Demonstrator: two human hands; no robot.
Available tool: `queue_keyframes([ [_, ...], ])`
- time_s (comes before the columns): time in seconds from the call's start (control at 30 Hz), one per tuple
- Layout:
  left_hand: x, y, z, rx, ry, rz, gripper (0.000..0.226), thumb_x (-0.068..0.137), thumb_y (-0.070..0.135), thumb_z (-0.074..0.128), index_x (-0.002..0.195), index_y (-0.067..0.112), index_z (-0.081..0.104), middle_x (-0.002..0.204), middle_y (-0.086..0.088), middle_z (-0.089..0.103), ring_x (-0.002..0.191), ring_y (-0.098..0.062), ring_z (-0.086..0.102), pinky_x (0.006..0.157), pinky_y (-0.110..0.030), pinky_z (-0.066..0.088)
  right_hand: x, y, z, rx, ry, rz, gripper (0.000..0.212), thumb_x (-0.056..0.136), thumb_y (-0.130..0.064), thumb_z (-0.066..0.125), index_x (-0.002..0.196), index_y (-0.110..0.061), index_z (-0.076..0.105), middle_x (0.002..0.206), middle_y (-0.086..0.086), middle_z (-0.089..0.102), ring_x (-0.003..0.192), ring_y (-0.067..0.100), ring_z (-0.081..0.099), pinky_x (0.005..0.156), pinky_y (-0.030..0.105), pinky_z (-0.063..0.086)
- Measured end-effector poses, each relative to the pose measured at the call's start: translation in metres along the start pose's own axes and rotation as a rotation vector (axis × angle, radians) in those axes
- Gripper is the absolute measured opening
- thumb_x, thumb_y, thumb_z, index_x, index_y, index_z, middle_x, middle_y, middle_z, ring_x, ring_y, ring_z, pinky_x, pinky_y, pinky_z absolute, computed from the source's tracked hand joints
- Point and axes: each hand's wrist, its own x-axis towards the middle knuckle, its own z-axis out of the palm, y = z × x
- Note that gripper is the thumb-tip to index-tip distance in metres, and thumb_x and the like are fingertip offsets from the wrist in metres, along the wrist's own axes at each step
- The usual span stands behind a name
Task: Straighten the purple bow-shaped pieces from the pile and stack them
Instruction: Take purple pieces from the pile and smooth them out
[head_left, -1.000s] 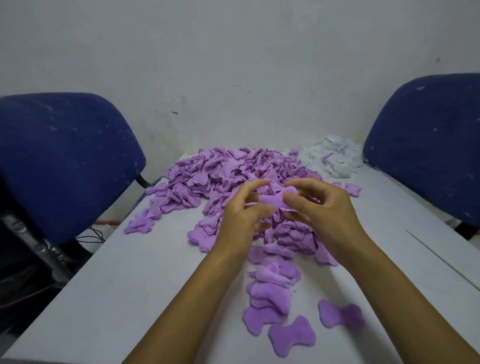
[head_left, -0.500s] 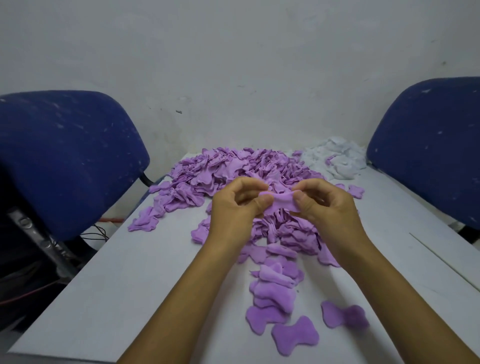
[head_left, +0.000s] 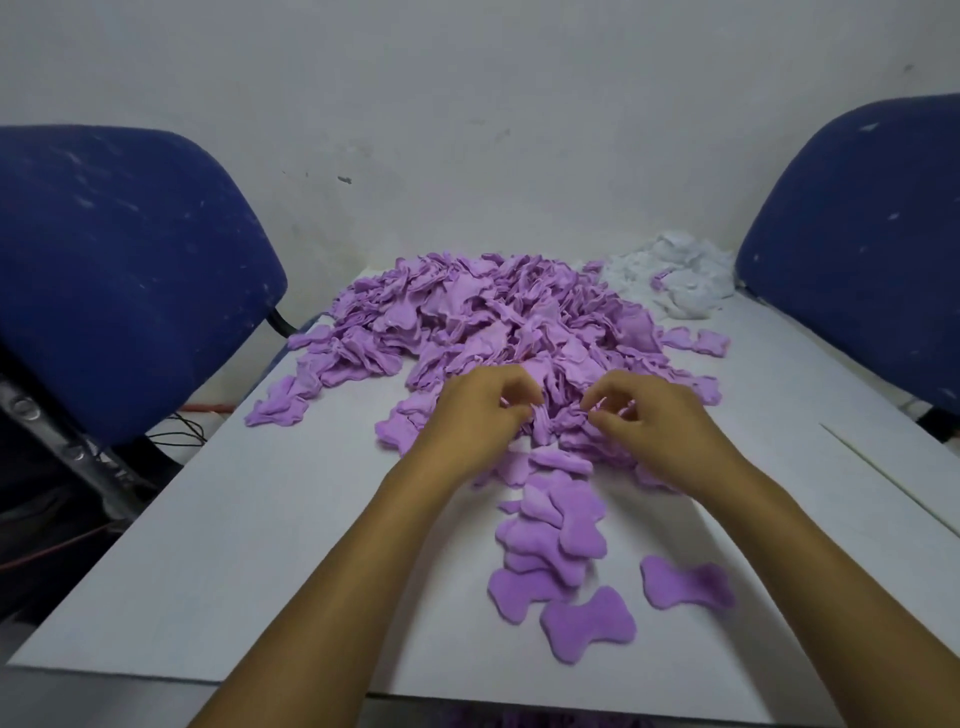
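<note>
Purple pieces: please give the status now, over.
Left hand and right hand, fingers curled, at near edge of purple pile. Grip unclear. Stack lies nearer. Nothing in the way.

Two blue chairs (head_left: 119, 270) flank the white table (head_left: 208, 545); white scraps (head_left: 675, 280).

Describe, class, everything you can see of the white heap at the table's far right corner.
The white heap is a small, loose mound of crumpled, soft-looking white pieces, fabric by the look of it, their shapes too jumbled to tell. It lies on the table near the wall, beside the right blue chair. Its left edge meets the purple pile, and a purple scrap or two sits among the white. No hand touches it.
</note>
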Motion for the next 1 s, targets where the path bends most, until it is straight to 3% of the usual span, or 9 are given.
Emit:
queue_keyframes([
  [0.07, 0.002, -0.004, 0.003, 0.122, -0.071, 0.034, 0.027, 0.080, -0.002, 0.062, 0.089, 0.021, 0.072, 0.087, 0.004, 0.068, 0.071, -0.002, 0.057, 0.067, -0.010, 0.043, 0.001, 0.005, 0.003, -0.115, -0.058, -0.034, 0.019, 0.085, -0.008, 0.068, 0.090, -0.026, 0.070, 0.080, -0.007, 0.064, 0.071, 0.007, 0.057, 0.060, 0.010, 0.034],
  [0.13, 0.004, -0.006, 0.002, 0.252, -0.193, 0.054, 0.032, 0.074, -0.005, 0.062, 0.091, 0.019, 0.073, 0.086, 0.003, 0.066, 0.072, -0.008, 0.057, 0.061, -0.012, 0.044, 0.002, 0.008, 0.007, -0.189, -0.091, -0.062, 0.020, 0.084, -0.007, 0.068, 0.092, -0.024, 0.072, 0.086, -0.004, 0.066, 0.076, 0.009, 0.056, 0.060, 0.012, 0.032],
  [0.2, 0.005, -0.008, 0.000, 0.403, -0.346, 0.067, 0.036, 0.070, 0.000, 0.070, 0.099, 0.020, 0.074, 0.085, 0.002, 0.059, 0.076, -0.013, 0.053, 0.055, -0.017, 0.035, 0.003, 0.007, 0.011, -0.159, -0.092, -0.079, 0.019, 0.084, -0.008, 0.069, 0.090, -0.025, 0.073, 0.086, -0.006, 0.066, 0.071, 0.003, 0.053, 0.060, 0.006, 0.033],
  [0.3, 0.005, -0.012, -0.001, 0.555, -0.448, 0.099, 0.045, 0.070, 0.015, 0.081, 0.113, 0.023, 0.070, 0.093, -0.001, 0.052, 0.084, -0.013, 0.046, 0.062, -0.021, 0.026, 0.005, 0.006, 0.012, -0.085, -0.047, -0.108, 0.019, 0.083, -0.007, 0.069, 0.086, -0.025, 0.074, 0.080, -0.011, 0.061, 0.065, -0.006, 0.052, 0.062, 0.002, 0.034],
  [0.47, 0.004, -0.021, -0.002, 0.530, -0.387, 0.143, 0.023, 0.085, 0.019, 0.070, 0.107, 0.014, 0.069, 0.094, -0.003, 0.055, 0.090, -0.017, 0.051, 0.071, -0.022, 0.032, 0.006, 0.003, 0.014, -0.039, -0.044, -0.124, 0.019, 0.084, -0.005, 0.068, 0.087, -0.022, 0.075, 0.085, -0.006, 0.064, 0.069, -0.004, 0.055, 0.064, 0.003, 0.035],
  [0.6, 0.003, -0.023, -0.006, 0.474, -0.358, 0.133, 0.011, 0.082, 0.008, 0.063, 0.089, 0.012, 0.070, 0.065, 0.014, 0.056, 0.077, -0.015, 0.059, 0.072, -0.026, 0.045, 0.004, -0.002, 0.015, -0.013, -0.057, -0.158, 0.021, 0.083, -0.005, 0.067, 0.084, -0.025, 0.073, 0.086, -0.004, 0.066, 0.070, 0.001, 0.056, 0.066, 0.007, 0.035],
  [0.77, 0.002, -0.030, -0.008, 0.492, -0.413, 0.122, 0.027, 0.079, 0.021, 0.074, 0.106, 0.022, 0.069, 0.085, 0.008, 0.049, 0.083, -0.012, 0.049, 0.071, -0.022, 0.035, 0.002, -0.004, 0.015, -0.004, -0.079, -0.164, 0.023, 0.084, -0.005, 0.067, 0.084, -0.028, 0.072, 0.087, -0.004, 0.066, 0.073, 0.005, 0.058, 0.068, 0.010, 0.038],
  [0.9, 0.001, -0.032, -0.010, 0.486, -0.381, 0.159, 0.015, 0.081, 0.009, 0.064, 0.093, 0.015, 0.070, 0.076, 0.008, 0.058, 0.086, -0.016, 0.058, 0.076, -0.031, 0.048, 0.001, -0.006, 0.015, -0.009, -0.102, -0.167, 0.030, 0.085, -0.008, 0.066, 0.079, -0.037, 0.067, 0.088, -0.005, 0.066, 0.075, 0.006, 0.059, 0.070, 0.016, 0.041],
  [1.0, 0.002, -0.036, -0.013, 0.464, -0.352, 0.140, 0.012, 0.079, 0.009, 0.066, 0.089, 0.015, 0.070, 0.081, 0.004, 0.065, 0.076, -0.011, 0.057, 0.075, -0.034, 0.051, 0.001, -0.007, 0.016, -0.003, -0.101, -0.160, 0.030, 0.086, -0.008, 0.066, 0.079, -0.037, 0.066, 0.088, -0.007, 0.065, 0.074, 0.004, 0.059, 0.068, 0.010, 0.039],
])
